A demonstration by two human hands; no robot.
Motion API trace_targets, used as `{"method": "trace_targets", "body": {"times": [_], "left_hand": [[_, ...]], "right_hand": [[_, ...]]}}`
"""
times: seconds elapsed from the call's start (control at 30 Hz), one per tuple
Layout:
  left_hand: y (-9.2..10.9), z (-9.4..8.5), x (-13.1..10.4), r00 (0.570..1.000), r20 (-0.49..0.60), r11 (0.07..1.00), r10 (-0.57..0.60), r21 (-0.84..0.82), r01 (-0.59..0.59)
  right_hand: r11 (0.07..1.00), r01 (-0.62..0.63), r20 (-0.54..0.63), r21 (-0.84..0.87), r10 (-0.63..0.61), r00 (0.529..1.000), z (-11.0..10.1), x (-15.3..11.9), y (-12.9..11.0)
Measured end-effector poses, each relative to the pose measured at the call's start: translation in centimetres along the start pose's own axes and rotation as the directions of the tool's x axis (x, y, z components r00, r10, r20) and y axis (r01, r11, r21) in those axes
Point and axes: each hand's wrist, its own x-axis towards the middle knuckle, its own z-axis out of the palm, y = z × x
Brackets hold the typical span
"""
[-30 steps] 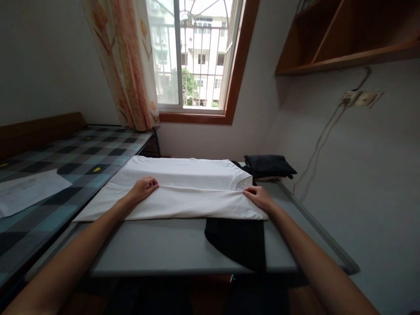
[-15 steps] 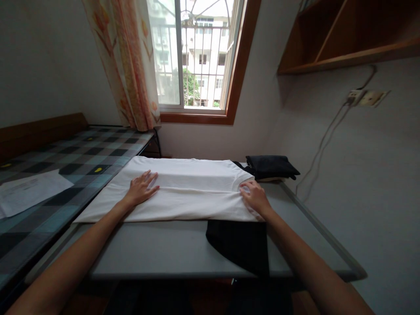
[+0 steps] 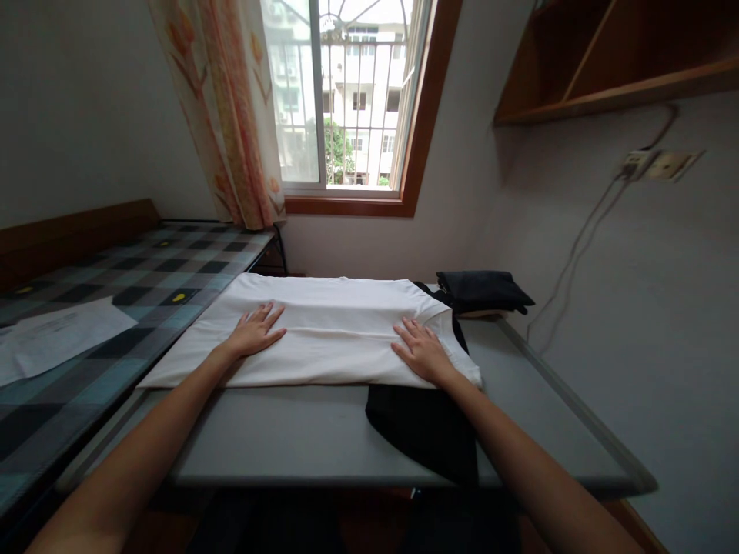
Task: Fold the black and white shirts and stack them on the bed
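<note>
A white shirt (image 3: 340, 308) lies spread across the grey table (image 3: 277, 438), its neckline towards the right. My left hand (image 3: 257, 331) rests flat on the left part of the shirt with its fingers spread. On the right part, near the neckline, my right hand (image 3: 421, 350) lies flat, fingers apart. A black cloth (image 3: 427, 431) sticks out from under the shirt and reaches the table's front edge; a dark strip also shows beside the neckline.
A folded dark cloth bundle (image 3: 485, 292) sits at the table's back right. On the left is a bed (image 3: 202, 265) with a checked cover and a paper sheet (image 3: 69, 338). A wooden shelf (image 3: 623, 88) and a socket (image 3: 670, 165) with cables are on the right wall.
My right hand has moved left from the neckline edge onto the shirt and its fingers have spread. The shirt's right end now lies flatter. My left hand stays in about the same place.
</note>
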Motion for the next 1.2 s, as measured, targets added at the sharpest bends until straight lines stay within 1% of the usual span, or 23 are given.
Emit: {"method": "trace_targets", "body": {"times": [0.07, 0.1, 0.2, 0.27, 0.33, 0.4, 0.5, 0.6, 0.67, 0.77, 0.87, 0.93, 1.0, 1.1, 1.2], "left_hand": [[0.4, -0.1, 0.2, 1.000, 0.012, 1.000, -0.009, -0.021, 0.009], [0.6, -0.1, 0.3, 1.000, -0.003, 0.999, -0.023, -0.025, 0.023], [1.5, 0.1, 0.4, 0.989, -0.119, 0.997, -0.083, -0.014, 0.082], [1.9, 0.4, 0.4, 0.978, -0.187, 0.995, -0.096, -0.013, 0.095], [2.0, 0.6, 0.3, 0.974, -0.208, 0.996, -0.087, -0.026, 0.083], [1.8, 0.7, 0.2, 0.974, -0.209, 0.996, -0.083, -0.040, 0.076], [1.7, 0.6, 0.1, 0.974, -0.211, 0.996, -0.086, -0.056, 0.075], [1.7, 0.6, 0.1, 0.970, -0.226, 0.995, -0.086, -0.066, 0.073], [1.7, 0.6, 0.1, 0.970, -0.230, 0.995, -0.082, -0.071, 0.067], [1.6, 0.8, 0.2, 0.970, -0.230, 0.994, -0.084, -0.085, 0.066], [1.5, 0.8, 0.3, 0.971, -0.219, 0.993, -0.097, -0.089, 0.079], [1.5, 0.8, 0.4, 0.971, -0.218, 0.993, -0.101, -0.080, 0.085], [1.6, 0.8, 0.4, 0.969, -0.226, 0.994, -0.096, -0.072, 0.082], [1.6, 0.8, 0.4, 0.966, -0.239, 0.994, -0.093, -0.071, 0.078], [1.6, 0.8, 0.4, 0.964, -0.246, 0.993, -0.103, -0.088, 0.083]], "right_hand": [[1.000, 0.002, -0.019, 0.006, -0.002, 1.000, 0.0, 0.0, 0.0], [1.000, 0.005, -0.029, 0.008, -0.005, 1.000, 0.0, 0.0, -0.1], [1.000, 0.020, -0.057, 0.005, -0.019, 0.998, 0.1, -0.2, -0.1], [0.999, 0.032, -0.078, 0.006, -0.032, 0.996, -0.1, -0.2, -0.2], [0.999, 0.033, -0.109, 0.021, -0.030, 0.994, -0.5, 0.1, -0.2], [0.999, 0.019, -0.143, 0.045, -0.013, 0.990, -1.2, 1.0, 0.0], [0.999, -0.019, -0.183, 0.049, 0.028, 0.983, -2.6, 4.0, 0.9], [0.994, -0.103, -0.196, 0.022, 0.105, 0.975, -3.9, 8.4, 2.4], [0.986, -0.168, -0.169, 0.018, 0.169, 0.971, -4.4, 11.4, 3.6], [0.964, -0.264, -0.081, 0.040, 0.266, 0.960, -4.7, 15.5, 5.5], [0.919, -0.390, -0.004, 0.048, 0.391, 0.920, -4.4, 18.6, 7.0], [0.898, -0.438, 0.047, 0.037, 0.437, 0.898, -4.0, 20.2, 7.7], [0.898, -0.440, 0.081, 0.014, 0.438, 0.895, -3.3, 21.3, 8.0], [0.903, -0.429, 0.095, -0.028, 0.429, 0.898, -2.2, 22.5, 8.1], [0.891, -0.451, 0.145, -0.051, 0.453, 0.880, -0.9, 23.2, 8.0]]}}
